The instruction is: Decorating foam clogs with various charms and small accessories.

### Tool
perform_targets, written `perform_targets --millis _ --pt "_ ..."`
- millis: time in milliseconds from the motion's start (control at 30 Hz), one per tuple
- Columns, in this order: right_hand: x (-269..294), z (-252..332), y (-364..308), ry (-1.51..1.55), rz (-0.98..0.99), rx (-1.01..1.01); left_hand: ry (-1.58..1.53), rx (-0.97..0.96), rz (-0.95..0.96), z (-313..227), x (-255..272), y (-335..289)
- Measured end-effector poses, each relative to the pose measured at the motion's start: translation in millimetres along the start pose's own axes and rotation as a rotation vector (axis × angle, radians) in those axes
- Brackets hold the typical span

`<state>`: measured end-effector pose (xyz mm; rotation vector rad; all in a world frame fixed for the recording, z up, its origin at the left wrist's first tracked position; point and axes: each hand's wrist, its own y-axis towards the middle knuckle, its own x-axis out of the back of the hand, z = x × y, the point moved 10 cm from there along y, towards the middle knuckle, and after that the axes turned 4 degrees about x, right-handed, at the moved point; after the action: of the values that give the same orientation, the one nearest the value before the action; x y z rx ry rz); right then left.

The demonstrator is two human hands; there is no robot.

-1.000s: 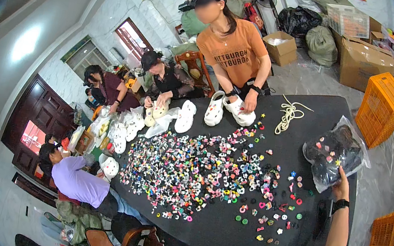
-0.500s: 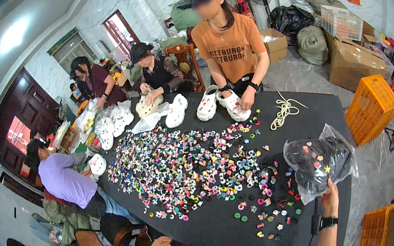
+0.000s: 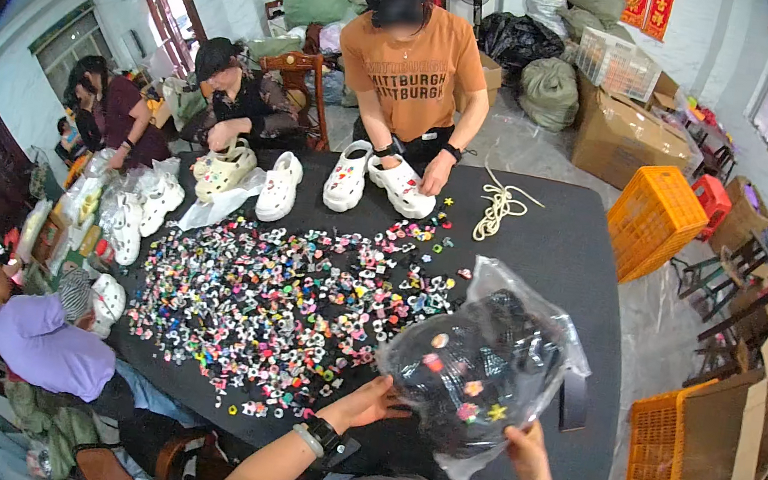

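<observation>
A clear plastic bag with black clogs (image 3: 496, 354) inside is lifted over the near right part of the table. Small charms, among them a yellow star, show on the clogs through the plastic. My right hand (image 3: 528, 453) pinches the bag's lower right edge. At the bag's left edge is my left hand (image 3: 373, 402), its fingertips partly hidden by the plastic and closed on that side. Beyond the bag and to its left, a wide spread of small colourful shoe charms (image 3: 267, 302) covers much of the black tabletop (image 3: 582, 229).
Across the table, a person in an orange shirt handles a white clog (image 3: 401, 187); another white clog (image 3: 347, 176) stands beside it. A cream cord (image 3: 498, 207) lies at the far right. More people work along the left. Orange crates (image 3: 656, 224) stand right of the table.
The bag has moved left and nearer to me, held by my right hand. My left hand has come up from the table's near edge to the bag's left side. The view has shifted right.
</observation>
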<state>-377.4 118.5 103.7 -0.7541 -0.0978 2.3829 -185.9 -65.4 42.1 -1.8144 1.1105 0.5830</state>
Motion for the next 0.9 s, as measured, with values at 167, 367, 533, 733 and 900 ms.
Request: perform_targets --millis 167,367,533,733,900 --pt "-60.8 -37.5 -5.3 -0.291 0.091 -0.064 -0.414 -0.016 -0.369 -0.5 38.7 4.1" --pt "-107.0 -46.0 -14.5 -0.736 0.372 0.07 -0.359 -0.266 -0.367 -31.9 63.0 -35.3" --pt "-103.5 -59.3 -28.0 -1.107 0.65 -0.027 -0.428 -0.354 -0.253 -40.5 74.8 -54.0" --pt "-49.8 -85.4 -23.7 -1.44 0.673 -0.142 -0.462 -0.303 -0.34 -20.6 93.2 -82.7" --pt "8.5 -58.6 -7.2 -1.098 0.351 -0.025 -0.403 -0.281 -0.414 -5.2 105.9 -95.1"
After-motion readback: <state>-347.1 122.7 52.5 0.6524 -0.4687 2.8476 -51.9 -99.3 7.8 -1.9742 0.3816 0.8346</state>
